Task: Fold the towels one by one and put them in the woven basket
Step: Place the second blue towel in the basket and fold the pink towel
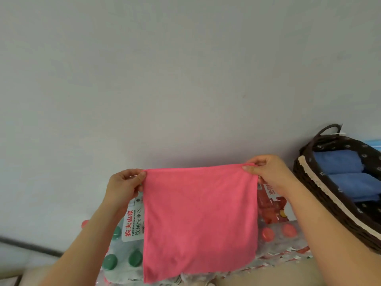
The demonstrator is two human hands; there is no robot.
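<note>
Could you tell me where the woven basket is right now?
The woven basket sits at the head view's right edge, beside the right hand, holding folded blue towels.

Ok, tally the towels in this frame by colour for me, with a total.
Pink towel, held up by the left hand and right hand: 1
Blue towels, folded in the woven basket: 2, upper and lower
Total: 3
</note>
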